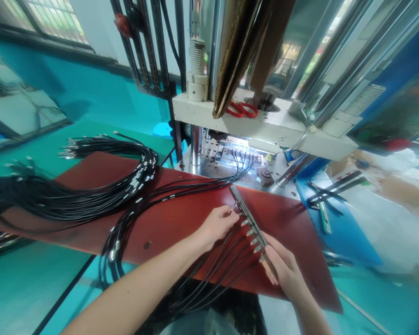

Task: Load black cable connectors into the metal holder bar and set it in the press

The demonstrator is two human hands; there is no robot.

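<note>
in the head view, the left hand (pixel 219 224) is bent inward, thumb and fingertips pinched together on a small metallic piece (pixel 234 207) at the upper part of a long, narrow, dark metal bar (pixel 250 219); the piece is too small to make out exactly. the right hand (pixel 282 265) grips the lower end of the bar, with the thumb on top and fingers beneath. the bar is held at a slant above a reddish-brown flat board (pixel 282 204), its upper end pointing toward the machine.

a row of small silvery connectors (pixel 253 241) sits along the bar's left edge, and thin black cables trail from them down toward the person's lap, passing by the left forearm.

to the left, a thick curved bundle of black cables with white labels (pixel 91 204) lies across the board, its far ends reaching over a green tabletop (pixel 91 128). a smaller group of black cables runs from the machine's lower silver metal plate (pixel 209 156) across the board and hangs over its near edge.

above that plate is a thick white metal crossbeam (pixel 212 110), where red-handled scissors (pixel 242 110) rest beside brown cardboard (pixel 230 60). to the right, hand tools lie on a blue mat (pixel 352 237).
</note>
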